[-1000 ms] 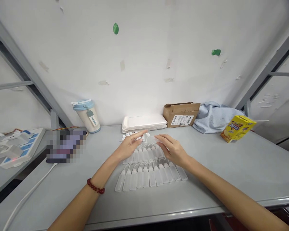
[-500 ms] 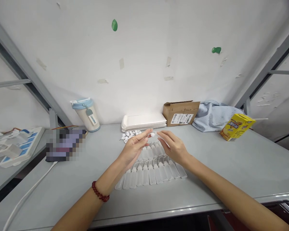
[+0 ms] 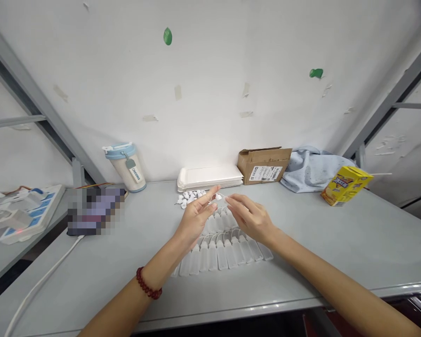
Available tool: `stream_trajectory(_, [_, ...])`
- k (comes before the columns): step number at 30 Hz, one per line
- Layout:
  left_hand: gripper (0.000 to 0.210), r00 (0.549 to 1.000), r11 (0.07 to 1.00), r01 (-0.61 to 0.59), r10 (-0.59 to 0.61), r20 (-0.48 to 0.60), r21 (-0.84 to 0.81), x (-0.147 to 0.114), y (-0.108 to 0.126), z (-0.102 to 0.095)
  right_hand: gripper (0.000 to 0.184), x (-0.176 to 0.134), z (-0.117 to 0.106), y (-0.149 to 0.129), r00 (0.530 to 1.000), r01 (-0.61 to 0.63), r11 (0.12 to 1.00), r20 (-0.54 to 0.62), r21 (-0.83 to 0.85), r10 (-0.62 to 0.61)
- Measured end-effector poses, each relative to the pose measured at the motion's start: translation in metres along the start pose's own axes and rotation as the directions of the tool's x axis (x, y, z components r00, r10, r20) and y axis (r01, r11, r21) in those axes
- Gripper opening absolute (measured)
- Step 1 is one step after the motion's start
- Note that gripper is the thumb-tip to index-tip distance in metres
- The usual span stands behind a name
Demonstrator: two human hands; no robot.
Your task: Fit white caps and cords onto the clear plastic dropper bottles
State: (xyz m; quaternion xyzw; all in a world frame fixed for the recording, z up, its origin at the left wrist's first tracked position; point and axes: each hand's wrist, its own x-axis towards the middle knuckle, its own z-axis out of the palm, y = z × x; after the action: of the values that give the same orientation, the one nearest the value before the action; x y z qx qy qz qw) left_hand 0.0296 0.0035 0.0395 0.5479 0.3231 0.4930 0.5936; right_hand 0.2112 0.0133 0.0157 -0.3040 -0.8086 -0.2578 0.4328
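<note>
My left hand [image 3: 195, 214] is raised over the back of the rows, its thumb and forefinger closed around a small white cap [image 3: 218, 197] on a thin white cord. Facing it from the right, my right hand [image 3: 250, 216] has its fingers bent together, the tips close to the cap; what they pinch is too small to make out. Below both hands lie two rows of flat translucent bottles [image 3: 213, 258] with white necks and looped cords. My hands hide part of the back row. A pile of loose white caps [image 3: 185, 199] sits just behind my left hand.
Along the wall stand a tumbler [image 3: 128, 171], a stack of white trays [image 3: 210, 177], a cardboard box [image 3: 264, 166] and a blue cloth [image 3: 312, 168]. A yellow drink carton [image 3: 345, 186] is at right. At left lie a phone [image 3: 98, 210] with its cable and a power strip [image 3: 35, 215].
The white cap has shifted slightly left. My left thumb and forefinger have spread a little around it, and my right fingers have moved slightly left and curled closer together.
</note>
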Motion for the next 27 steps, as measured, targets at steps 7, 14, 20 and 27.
stream_trajectory(7, [0.04, 0.998, 1.0, 0.012, -0.014, -0.057, -0.029, -0.0002, 0.0029, 0.0039, 0.028, 0.0001, -0.0019, -0.0029, 0.999, 0.024, 1.0, 0.038, 0.012, -0.025])
stream_trajectory(14, [0.029, 0.997, 0.993, 0.013, -0.023, -0.08, -0.121, 0.0012, -0.0006, 0.0055, 0.023, 0.0009, -0.0014, -0.0049, 0.996, 0.074, 0.997, 0.04, -0.001, -0.074])
stream_trajectory(20, [0.026, 0.989, 0.98, 0.03, -0.057, -0.135, -0.197, 0.0013, -0.0011, 0.0052, 0.024, 0.0005, -0.0016, -0.0045, 0.996, 0.071, 0.997, 0.057, 0.031, -0.073])
stream_trajectory(27, [0.027, 0.963, 0.948, 0.066, -0.143, -0.23, -0.313, 0.0032, -0.0017, 0.0076, 0.024, 0.0007, -0.0013, -0.0048, 0.997, 0.054, 0.997, 0.053, 0.05, -0.056])
